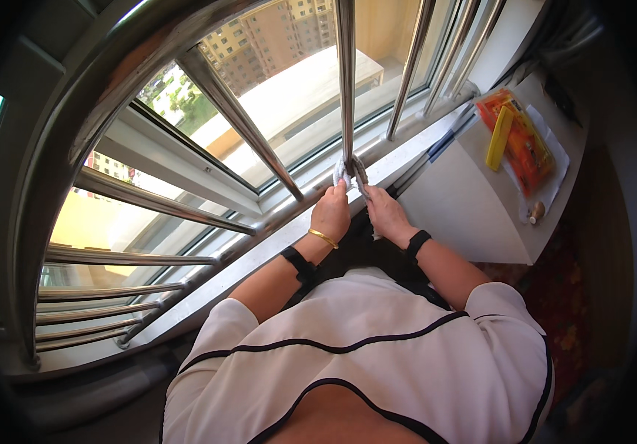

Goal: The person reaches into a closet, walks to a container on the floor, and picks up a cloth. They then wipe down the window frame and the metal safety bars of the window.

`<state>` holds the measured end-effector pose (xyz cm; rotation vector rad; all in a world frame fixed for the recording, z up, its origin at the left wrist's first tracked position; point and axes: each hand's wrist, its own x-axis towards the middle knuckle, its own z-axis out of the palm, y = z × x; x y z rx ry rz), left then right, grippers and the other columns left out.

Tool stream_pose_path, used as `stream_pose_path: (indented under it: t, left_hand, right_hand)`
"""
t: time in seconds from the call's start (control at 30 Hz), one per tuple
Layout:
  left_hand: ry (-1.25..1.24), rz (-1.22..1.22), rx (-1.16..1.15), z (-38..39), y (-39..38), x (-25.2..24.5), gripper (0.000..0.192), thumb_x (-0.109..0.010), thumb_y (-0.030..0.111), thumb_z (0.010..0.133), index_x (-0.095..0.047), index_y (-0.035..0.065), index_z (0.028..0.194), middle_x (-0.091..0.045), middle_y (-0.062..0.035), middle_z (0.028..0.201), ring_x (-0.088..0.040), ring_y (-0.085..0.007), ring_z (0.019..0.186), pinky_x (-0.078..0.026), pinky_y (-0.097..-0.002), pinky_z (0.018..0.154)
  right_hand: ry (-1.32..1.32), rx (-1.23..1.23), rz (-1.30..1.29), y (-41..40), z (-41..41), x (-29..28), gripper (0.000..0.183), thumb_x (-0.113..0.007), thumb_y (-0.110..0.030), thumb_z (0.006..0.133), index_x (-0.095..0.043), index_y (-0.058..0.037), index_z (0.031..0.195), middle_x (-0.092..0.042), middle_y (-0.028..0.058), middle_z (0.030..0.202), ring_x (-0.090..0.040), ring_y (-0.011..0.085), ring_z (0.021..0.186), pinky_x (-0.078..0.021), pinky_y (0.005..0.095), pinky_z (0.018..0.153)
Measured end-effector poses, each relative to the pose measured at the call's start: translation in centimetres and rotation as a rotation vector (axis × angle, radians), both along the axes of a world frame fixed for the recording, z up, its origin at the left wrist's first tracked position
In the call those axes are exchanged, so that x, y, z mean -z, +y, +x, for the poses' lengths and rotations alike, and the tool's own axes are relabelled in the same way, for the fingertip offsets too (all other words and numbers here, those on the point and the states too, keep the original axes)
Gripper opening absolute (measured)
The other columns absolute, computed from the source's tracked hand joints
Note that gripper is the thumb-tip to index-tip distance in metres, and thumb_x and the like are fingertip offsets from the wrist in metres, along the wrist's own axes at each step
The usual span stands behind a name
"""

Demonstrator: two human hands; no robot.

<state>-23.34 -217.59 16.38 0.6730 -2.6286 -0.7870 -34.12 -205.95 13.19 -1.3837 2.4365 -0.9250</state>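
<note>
A grey-white cloth (359,173) is looped around the foot of an upright metal bar (346,83) of the window railing. My left hand (331,211) grips one end of the cloth, left of the bar. On the other side, my right hand (387,212) holds the other end, and a strip of it hangs below the fingers. Both hands are close together, just in front of the lower rail (274,222). The back of the loop is hidden behind the bar.
More steel bars (240,119) run along the window on both sides. At right a white cabinet (462,205) carries an orange plastic packet (518,144), a yellow-handled object (499,139) and a small brown item (537,212). The white sill (229,283) runs below the railing.
</note>
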Motion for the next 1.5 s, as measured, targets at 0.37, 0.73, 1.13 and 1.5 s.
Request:
stream_pose_path:
  t: [0.37, 0.73, 1.13, 1.5]
  left_hand:
    - [0.153, 0.113, 0.152, 0.7, -0.7, 0.1, 0.020, -0.045, 0.007, 0.082, -0.053, 0.0007, 0.099, -0.056, -0.0205, 0.086, -0.054, -0.0362, 0.080, -0.044, -0.0421, 0.070]
    - [-0.184, 0.372, 0.330, 3.6, -1.0, 0.8, 0.023, -0.048, 0.007, 0.079, -0.059, 0.0001, 0.098, -0.059, -0.0230, 0.089, -0.056, -0.0368, 0.087, -0.044, -0.0392, 0.077]
    - [-0.284, 0.374, 0.407, 3.5, -2.2, -2.1, 0.023, -0.049, 0.008, 0.081, -0.057, -0.0026, 0.100, -0.060, -0.0131, 0.074, -0.056, -0.0185, 0.065, -0.044, -0.0291, 0.063]
    - [0.752, 0.960, 0.454, 3.2, -1.2, -17.6, 0.024, -0.042, 0.002, 0.087, -0.050, -0.0026, 0.109, -0.057, -0.0112, 0.082, -0.052, -0.0134, 0.066, -0.042, -0.0240, 0.059]
  right_hand:
    - [0.136, 0.025, -0.047, -2.2, -1.9, -1.5, 0.004, -0.048, -0.008, 0.081, -0.049, -0.0058, 0.083, -0.053, 0.0162, 0.077, -0.053, 0.0358, 0.074, -0.0426, 0.0438, 0.063]
    - [-0.193, 0.074, -0.191, -3.7, -2.8, -2.7, 0.012, -0.050, -0.012, 0.081, -0.050, -0.0028, 0.088, -0.058, 0.0186, 0.074, -0.055, 0.0373, 0.072, -0.0422, 0.0435, 0.062]
    - [-0.496, 0.235, -0.312, -4.1, -3.9, -4.3, 0.015, -0.057, -0.013, 0.078, -0.054, -0.0025, 0.088, -0.059, 0.0157, 0.075, -0.058, 0.0278, 0.071, -0.0449, 0.0338, 0.062]
    - [0.071, 0.282, -0.580, -6.5, -5.5, -7.4, 0.019, -0.058, -0.008, 0.075, -0.057, -0.0053, 0.094, -0.059, 0.0098, 0.088, -0.054, 0.0275, 0.081, -0.0426, 0.0370, 0.075]
